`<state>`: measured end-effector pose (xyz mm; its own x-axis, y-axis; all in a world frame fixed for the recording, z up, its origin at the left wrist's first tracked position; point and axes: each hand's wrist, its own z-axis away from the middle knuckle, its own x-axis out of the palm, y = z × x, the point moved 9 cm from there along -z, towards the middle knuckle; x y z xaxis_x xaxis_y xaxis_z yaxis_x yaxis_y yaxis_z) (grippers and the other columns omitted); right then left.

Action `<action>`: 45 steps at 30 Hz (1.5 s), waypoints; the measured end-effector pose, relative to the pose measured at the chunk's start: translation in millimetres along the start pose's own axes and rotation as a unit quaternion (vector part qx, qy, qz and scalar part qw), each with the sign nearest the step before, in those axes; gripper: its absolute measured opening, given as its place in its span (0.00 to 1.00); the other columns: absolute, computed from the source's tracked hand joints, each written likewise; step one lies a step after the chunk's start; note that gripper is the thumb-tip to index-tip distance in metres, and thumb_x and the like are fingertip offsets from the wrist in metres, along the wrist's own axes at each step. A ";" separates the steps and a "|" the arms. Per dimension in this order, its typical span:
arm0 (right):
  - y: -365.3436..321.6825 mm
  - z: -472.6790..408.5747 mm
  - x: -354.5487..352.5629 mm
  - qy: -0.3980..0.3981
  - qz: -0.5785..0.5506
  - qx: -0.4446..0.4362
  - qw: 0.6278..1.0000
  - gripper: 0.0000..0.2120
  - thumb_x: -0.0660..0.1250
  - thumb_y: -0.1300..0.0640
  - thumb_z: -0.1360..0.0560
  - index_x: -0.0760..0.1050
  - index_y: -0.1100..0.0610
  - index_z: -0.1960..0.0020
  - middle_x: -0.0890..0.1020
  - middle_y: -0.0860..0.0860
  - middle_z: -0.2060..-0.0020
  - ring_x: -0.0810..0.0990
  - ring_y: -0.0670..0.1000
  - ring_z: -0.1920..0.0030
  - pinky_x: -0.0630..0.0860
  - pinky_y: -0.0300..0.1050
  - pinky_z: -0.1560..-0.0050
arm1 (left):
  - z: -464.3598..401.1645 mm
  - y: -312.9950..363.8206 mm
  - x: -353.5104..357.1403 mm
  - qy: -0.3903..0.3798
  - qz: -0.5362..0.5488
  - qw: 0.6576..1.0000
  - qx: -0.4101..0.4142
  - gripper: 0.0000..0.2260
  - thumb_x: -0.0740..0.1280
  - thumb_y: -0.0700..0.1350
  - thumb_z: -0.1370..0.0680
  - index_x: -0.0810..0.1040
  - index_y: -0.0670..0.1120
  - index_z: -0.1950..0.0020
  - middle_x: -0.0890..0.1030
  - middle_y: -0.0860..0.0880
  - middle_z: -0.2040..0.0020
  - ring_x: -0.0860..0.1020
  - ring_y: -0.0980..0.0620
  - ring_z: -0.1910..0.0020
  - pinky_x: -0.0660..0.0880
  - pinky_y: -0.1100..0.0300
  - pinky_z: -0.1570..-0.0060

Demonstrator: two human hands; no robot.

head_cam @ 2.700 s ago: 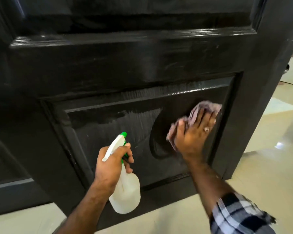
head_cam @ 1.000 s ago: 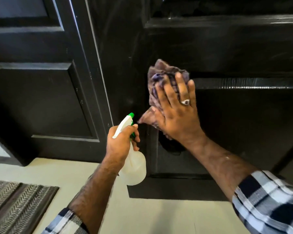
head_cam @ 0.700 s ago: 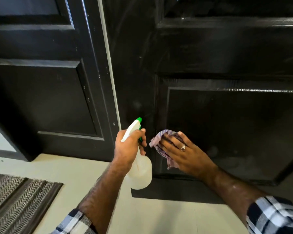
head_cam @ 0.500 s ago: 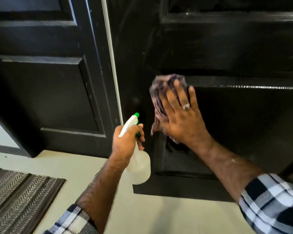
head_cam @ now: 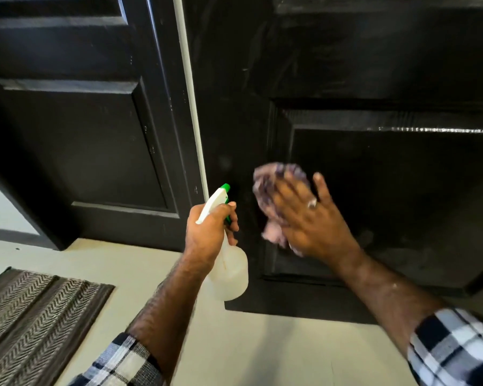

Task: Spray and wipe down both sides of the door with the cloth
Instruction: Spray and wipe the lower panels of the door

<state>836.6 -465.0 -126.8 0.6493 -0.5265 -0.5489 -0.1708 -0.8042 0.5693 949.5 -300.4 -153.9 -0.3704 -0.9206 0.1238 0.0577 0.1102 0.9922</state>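
Two hands | right hand (head_cam: 309,218) flat, pressing cloth (head_cam: 273,190) beneath | left hand (head_cam: 206,232) grips bottle (head_cam: 230,271)

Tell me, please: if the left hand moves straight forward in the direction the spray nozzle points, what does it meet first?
Most likely the black door: the left hand aims the spray bottle at its left stile, with only a small gap visible. Depth is hard to judge from this view.

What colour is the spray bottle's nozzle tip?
Green, on a white trigger head; the spray bottle body is translucent white. Head view.
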 end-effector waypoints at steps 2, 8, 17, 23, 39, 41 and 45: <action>35.6 -57.7 -31.2 0.073 -0.025 0.135 0.988 0.34 0.47 0.40 0.12 0.53 0.61 0.13 0.55 0.61 0.15 0.52 0.67 0.15 0.45 0.71 0.17 | -0.1 2.0 -1.0 0.005 -0.014 1.000 0.009 0.10 0.70 0.45 0.18 0.70 0.56 0.46 0.81 0.46 0.59 0.80 0.53 0.65 0.81 0.57 0.67; -14.9 -26.4 9.1 0.026 -0.035 0.082 0.996 0.35 0.52 0.42 0.11 0.52 0.65 0.14 0.54 0.70 0.17 0.51 0.70 0.16 0.47 0.71 0.17 | -1.0 -11.3 -11.3 0.012 -0.065 0.998 0.012 0.05 0.69 0.45 0.18 0.77 0.50 0.54 0.80 0.44 0.64 0.79 0.46 0.66 0.81 0.48 0.59; -37.9 49.4 41.3 -0.099 -0.003 -0.080 0.992 0.47 0.70 0.43 0.23 0.52 0.60 0.13 0.53 0.59 0.13 0.53 0.62 0.14 0.46 0.71 0.16 | 9.1 -56.8 -4.4 -0.025 -0.094 0.992 -0.075 0.13 0.73 0.48 0.21 0.74 0.47 0.40 0.80 0.44 0.62 0.78 0.50 0.66 0.82 0.55 0.63; 24.9 -78.4 -32.9 0.055 -0.066 0.212 0.973 0.39 0.52 0.38 0.13 0.50 0.66 0.14 0.51 0.67 0.16 0.48 0.70 0.15 0.44 0.70 0.16 | 9.2 -43.3 -3.1 -0.028 -0.092 0.995 -0.031 0.07 0.69 0.43 0.18 0.80 0.39 0.51 0.81 0.44 0.66 0.78 0.47 0.69 0.80 0.56 0.67; -33.6 5.4 4.0 -0.033 -0.057 0.092 0.994 0.39 0.63 0.43 0.18 0.56 0.63 0.15 0.60 0.65 0.17 0.54 0.66 0.15 0.48 0.70 0.16 | 16.6 -35.0 -13.3 0.006 -0.059 0.998 -0.026 0.09 0.67 0.42 0.17 0.75 0.50 0.56 0.79 0.44 0.65 0.77 0.45 0.66 0.80 0.48 0.58; -28.2 -9.9 1.0 -0.006 -0.081 0.132 0.988 0.35 0.63 0.48 0.19 0.62 0.63 0.16 0.65 0.66 0.19 0.59 0.67 0.16 0.48 0.69 0.16 | 13.5 -32.4 -10.3 0.011 -0.060 0.998 -0.019 0.10 0.68 0.42 0.17 0.74 0.52 0.56 0.80 0.45 0.64 0.78 0.47 0.66 0.81 0.49 0.58; -60.4 44.0 37.2 -0.069 -0.078 0.016 0.994 0.42 0.65 0.48 0.19 0.52 0.63 0.14 0.59 0.65 0.16 0.51 0.67 0.14 0.50 0.68 0.15 | 10.7 -34.8 -10.6 0.013 -0.070 0.997 -0.022 0.11 0.68 0.42 0.17 0.76 0.50 0.59 0.80 0.45 0.66 0.78 0.47 0.68 0.81 0.49 0.59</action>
<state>838.5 -448.2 -208.5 0.5626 -0.4250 -0.7091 -0.1013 -0.8867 0.4511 941.5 -290.5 -189.6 -0.3534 -0.9353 -0.0174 0.0480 -0.0367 0.9982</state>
